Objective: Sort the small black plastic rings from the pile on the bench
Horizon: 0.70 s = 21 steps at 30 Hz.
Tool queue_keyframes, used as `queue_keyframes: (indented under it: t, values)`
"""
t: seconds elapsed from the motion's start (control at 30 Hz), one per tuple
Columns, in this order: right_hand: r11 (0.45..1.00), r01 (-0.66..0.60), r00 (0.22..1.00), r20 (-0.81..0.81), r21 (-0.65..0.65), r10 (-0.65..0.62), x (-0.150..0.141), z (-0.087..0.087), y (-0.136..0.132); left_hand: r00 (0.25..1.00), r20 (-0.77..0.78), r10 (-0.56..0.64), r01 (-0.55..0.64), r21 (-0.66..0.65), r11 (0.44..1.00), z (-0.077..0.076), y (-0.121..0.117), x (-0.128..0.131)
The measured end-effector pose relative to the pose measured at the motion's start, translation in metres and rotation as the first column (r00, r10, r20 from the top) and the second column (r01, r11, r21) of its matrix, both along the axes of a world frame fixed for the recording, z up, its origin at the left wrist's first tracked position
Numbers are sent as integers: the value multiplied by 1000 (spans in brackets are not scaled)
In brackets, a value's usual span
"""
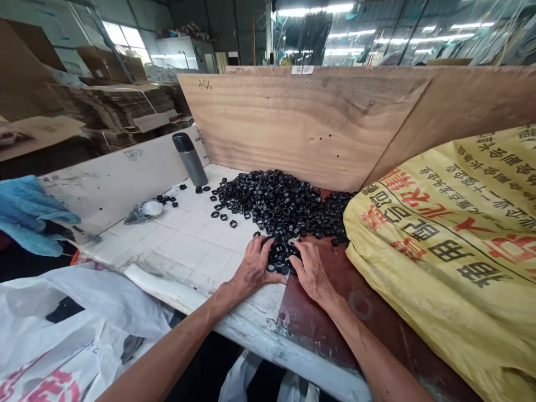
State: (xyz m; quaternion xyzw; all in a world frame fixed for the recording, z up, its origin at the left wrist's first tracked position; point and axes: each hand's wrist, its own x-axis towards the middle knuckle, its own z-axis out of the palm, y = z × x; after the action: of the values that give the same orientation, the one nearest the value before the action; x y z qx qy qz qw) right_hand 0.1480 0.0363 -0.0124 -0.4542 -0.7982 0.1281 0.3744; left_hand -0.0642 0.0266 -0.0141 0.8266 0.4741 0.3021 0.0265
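Note:
A large heap of small black ring-shaped parts with hexagonal outlines [272, 195], like plastic nuts, lies against the wooden board. At its near edge, a smaller cluster of the same parts [281, 254] sits between my two hands. My left hand [255, 263] rests on the white surface with fingers apart, curved along the cluster's left side. On the other side, my right hand [310, 269] lies over the dark red surface, thumb and fingers apart, touching the cluster's right edge. Some fingertips are hidden among the parts. Neither hand is closed around anything.
A yellow printed sack [439, 251] bulges on the right. At the back stands an upright wooden board [301, 123]. A grey bottle with a black cap [192, 162], a small clear bag [144, 211] and loose parts lie left. A blue cloth [29, 215] hangs over the left side.

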Motion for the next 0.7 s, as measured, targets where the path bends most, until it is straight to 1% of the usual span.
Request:
queue_keyframes:
  t: [0.13,0.17,0.23,0.3,0.37,0.43,0.5,0.6,0.7]
  values:
    - [995,-34,995,-100,-91,24,-6,2,-4,1000,-21,-11,11,-11,1000,0,-8,6]
    - [996,-23,993,-120,-89,12,-6,4,-4,999,-32,-4,4,-7,1000,1,-10,7]
    - [999,22,987,-155,-43,-28,-3,10,-4,998,-56,24,-23,17,1000,6,-17,9]
    - [1000,27,987,-161,8,-26,4,22,-4,997,-52,49,-47,44,998,12,-28,9]
    - [997,-73,993,-96,-9,72,10,37,-7,998,-12,60,-59,33,998,17,-40,8]
    - [977,-199,980,0,-79,200,13,49,-12,997,35,67,-67,-9,998,19,-50,7]
    - [961,-250,960,98,-119,262,11,54,-18,996,50,75,-73,-43,996,17,-55,7]
    - [975,-199,940,263,-103,219,3,48,-26,996,30,79,-76,-76,994,12,-53,10]
    - [985,-137,904,393,-101,166,-3,41,-28,999,25,42,-39,-115,993,9,-48,12]
